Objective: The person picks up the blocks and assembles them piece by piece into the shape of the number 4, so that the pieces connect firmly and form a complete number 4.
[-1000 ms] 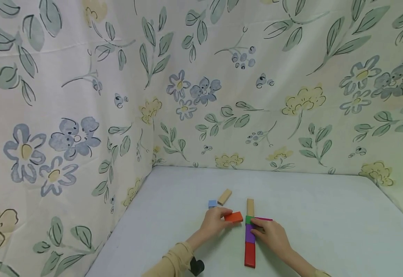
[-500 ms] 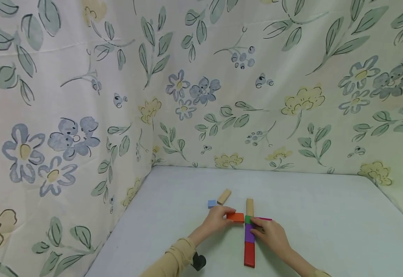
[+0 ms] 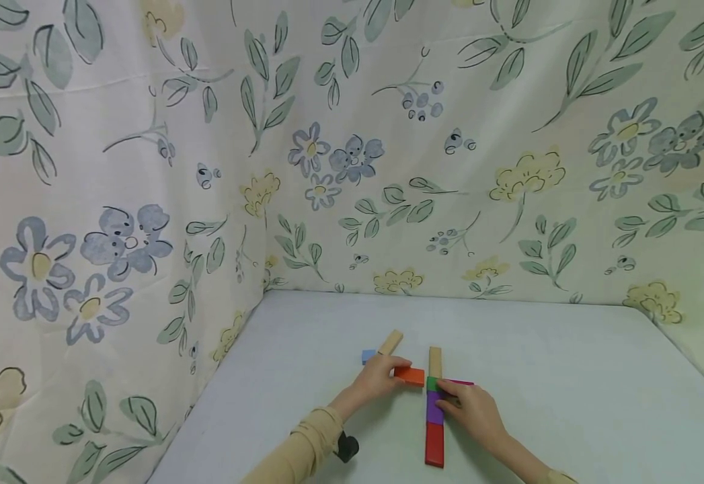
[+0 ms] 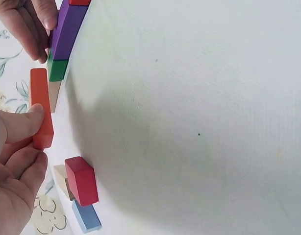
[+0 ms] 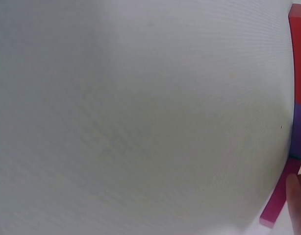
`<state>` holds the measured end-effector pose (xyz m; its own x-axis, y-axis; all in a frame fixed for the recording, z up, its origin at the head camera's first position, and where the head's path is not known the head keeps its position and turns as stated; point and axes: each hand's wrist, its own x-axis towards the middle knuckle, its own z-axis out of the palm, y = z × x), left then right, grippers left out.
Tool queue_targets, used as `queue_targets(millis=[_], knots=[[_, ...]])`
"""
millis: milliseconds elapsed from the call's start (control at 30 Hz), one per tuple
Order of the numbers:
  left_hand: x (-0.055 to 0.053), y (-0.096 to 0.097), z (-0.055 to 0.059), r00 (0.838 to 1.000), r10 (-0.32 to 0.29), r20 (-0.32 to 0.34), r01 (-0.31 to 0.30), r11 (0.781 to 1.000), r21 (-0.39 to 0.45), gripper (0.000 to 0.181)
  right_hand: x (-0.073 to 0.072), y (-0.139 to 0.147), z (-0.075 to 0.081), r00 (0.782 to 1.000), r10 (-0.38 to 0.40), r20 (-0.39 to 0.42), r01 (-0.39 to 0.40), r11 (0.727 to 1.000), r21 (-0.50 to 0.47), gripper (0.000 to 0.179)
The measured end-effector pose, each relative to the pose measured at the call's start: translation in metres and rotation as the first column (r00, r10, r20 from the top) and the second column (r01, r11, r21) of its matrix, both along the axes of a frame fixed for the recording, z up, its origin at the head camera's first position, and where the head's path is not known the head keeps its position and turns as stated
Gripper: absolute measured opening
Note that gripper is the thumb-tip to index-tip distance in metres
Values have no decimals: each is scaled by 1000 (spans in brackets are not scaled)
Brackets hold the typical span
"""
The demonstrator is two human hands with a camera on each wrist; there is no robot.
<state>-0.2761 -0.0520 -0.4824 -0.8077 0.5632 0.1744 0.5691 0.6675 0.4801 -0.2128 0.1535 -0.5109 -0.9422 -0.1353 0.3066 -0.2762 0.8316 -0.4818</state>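
Observation:
My left hand (image 3: 376,378) pinches an orange block (image 3: 411,376) between thumb and fingers. The block points at the green block (image 3: 432,384) in a straight row, with a small gap between them. That row runs from a red block (image 3: 434,445) nearest me through a purple block (image 3: 434,407) and the green one to a plain wooden block (image 3: 435,361). A magenta block (image 5: 278,198) juts out from the row's right side beside the green one. Over the green and magenta blocks, my right hand (image 3: 477,411) rests with its fingers touching them.
Left of the row lie a loose wooden block (image 3: 391,342), a light blue block (image 3: 368,357) and a crimson block (image 4: 82,181), which the left hand hides in the head view. A dark heart-shaped piece (image 3: 347,447) shows beside the left sleeve. Floral cloth (image 3: 400,168) surrounds the white table (image 3: 569,376).
The orange block was slanted, then swung nearly square to the row and came close to the green block. Now it sits slightly farther away. My right hand has stayed put.

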Motion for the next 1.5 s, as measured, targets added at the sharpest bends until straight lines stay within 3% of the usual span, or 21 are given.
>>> queue_targets(millis=[300, 600, 967, 1500], knots=[[-6, 5, -5, 1000, -14, -19, 13, 999, -46, 35, -2, 1, -3, 1000, 0, -17, 0, 1000, 8, 35], [-5, 7, -9, 1000, 18, 3, -18, 997, -74, 35, -3, 0, -4, 1000, -11, 10, 11, 1000, 16, 35], [-4, 9, -15, 1000, 9, -17, -11, 997, -79, 34, -2, 0, -2, 1000, -15, -7, 15, 1000, 13, 35], [-3, 10, -13, 1000, 14, -19, -17, 990, -139, 33, -2, 0, -2, 1000, -11, -7, 11, 1000, 5, 35]])
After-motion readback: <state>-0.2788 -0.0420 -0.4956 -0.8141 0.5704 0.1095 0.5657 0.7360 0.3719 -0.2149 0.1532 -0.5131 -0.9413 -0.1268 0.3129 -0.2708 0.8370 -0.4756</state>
